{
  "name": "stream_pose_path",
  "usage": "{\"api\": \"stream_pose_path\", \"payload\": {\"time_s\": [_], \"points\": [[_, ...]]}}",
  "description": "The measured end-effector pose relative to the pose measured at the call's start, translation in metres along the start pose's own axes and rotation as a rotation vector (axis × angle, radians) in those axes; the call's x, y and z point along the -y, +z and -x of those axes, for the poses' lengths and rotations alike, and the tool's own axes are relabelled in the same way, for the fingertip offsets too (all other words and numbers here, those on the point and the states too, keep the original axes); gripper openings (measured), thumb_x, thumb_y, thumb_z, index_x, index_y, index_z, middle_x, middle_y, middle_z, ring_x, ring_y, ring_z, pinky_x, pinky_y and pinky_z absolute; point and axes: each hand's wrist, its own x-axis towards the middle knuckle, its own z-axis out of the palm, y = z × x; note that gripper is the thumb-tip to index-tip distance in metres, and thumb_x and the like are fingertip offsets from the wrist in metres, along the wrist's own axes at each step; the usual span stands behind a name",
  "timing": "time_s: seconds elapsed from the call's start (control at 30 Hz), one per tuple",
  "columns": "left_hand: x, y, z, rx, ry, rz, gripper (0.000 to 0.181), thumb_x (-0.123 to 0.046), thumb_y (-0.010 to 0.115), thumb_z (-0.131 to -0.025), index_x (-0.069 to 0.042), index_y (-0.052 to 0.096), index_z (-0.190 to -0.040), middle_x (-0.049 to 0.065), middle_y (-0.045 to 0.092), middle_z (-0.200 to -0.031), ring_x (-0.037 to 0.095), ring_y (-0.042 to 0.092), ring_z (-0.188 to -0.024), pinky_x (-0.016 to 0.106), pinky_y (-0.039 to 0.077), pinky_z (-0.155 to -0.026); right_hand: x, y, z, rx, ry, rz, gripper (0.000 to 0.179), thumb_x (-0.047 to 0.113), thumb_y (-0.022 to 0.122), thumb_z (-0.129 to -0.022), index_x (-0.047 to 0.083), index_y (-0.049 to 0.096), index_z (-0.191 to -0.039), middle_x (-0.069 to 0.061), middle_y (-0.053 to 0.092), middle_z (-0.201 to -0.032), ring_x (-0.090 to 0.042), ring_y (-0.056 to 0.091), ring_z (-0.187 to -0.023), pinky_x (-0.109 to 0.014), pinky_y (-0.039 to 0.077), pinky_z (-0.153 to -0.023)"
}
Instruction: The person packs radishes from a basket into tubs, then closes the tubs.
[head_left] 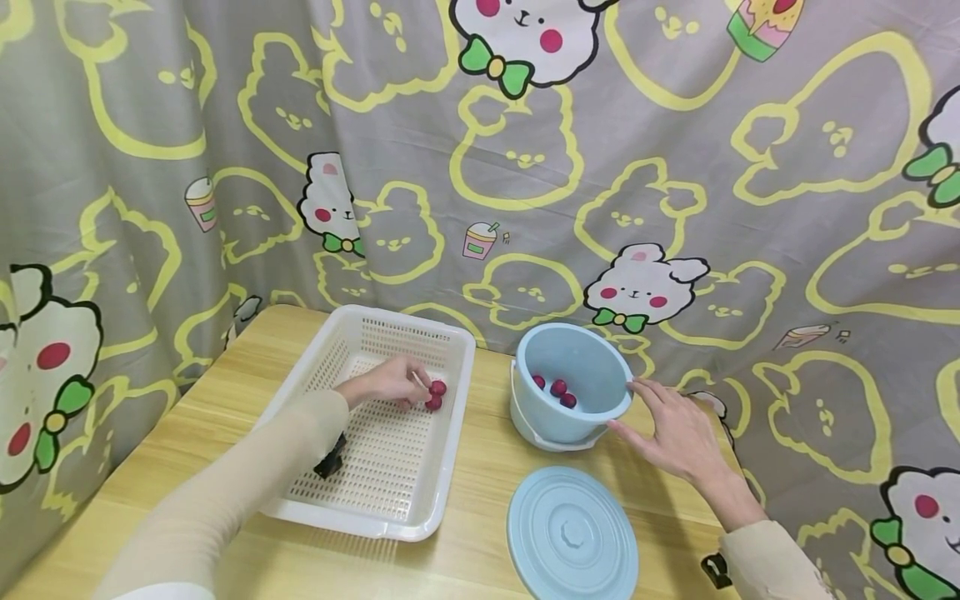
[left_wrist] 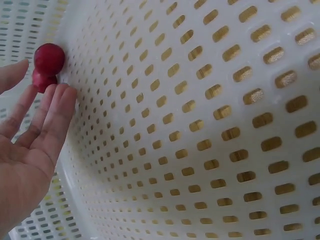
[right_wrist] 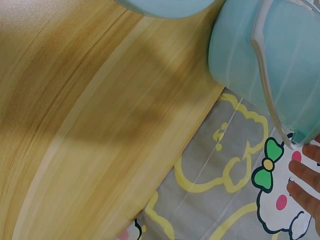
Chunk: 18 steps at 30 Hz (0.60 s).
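Observation:
Inside the white perforated basket, my left hand reaches toward two small round red fruits by the right wall. In the left wrist view its fingers are extended, with the thumb apart, close to the red fruits; nothing appears gripped. My right hand touches the right rim of a light blue bucket, fingers spread along the outside. Several similar red fruits lie in the bucket. The right wrist view shows only some right-hand fingers beside the bucket.
A round blue lid lies on the wooden table in front of the bucket. The bucket's white handle hangs down its front. A patterned grey curtain stands behind the table and along its sides.

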Motion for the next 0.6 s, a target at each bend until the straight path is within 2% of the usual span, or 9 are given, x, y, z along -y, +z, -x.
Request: {"api": "stream_pose_path", "payload": {"time_s": [0.33,0.6], "points": [[0.002,0.007,-0.005,-0.002,-0.015,0.007,0.026,-0.01,0.081,-0.089,0.0,0.072,-0.111,0.018,0.078,-0.093,0.023,0.076,-0.076,0.034,0.067,-0.07,0.0,0.0,0.0,0.0,0.011,0.003,0.074,0.061,0.078,-0.087,0.008,0.065,-0.138,-0.018,0.068,-0.139,-0.044,0.067,-0.122,-0.065,0.058,-0.094],[0.002,0.012,-0.006,-0.012,-0.011,-0.036,0.025,-0.012,0.083,-0.087,-0.004,0.072,-0.108,0.013,0.078,-0.088,0.019,0.074,-0.072,0.03,0.064,-0.068,0.0,-0.001,0.0,0.001,0.013,0.003,0.075,0.061,0.078,-0.086,0.008,0.065,-0.138,-0.018,0.068,-0.139,-0.044,0.067,-0.123,-0.065,0.058,-0.093]]}}
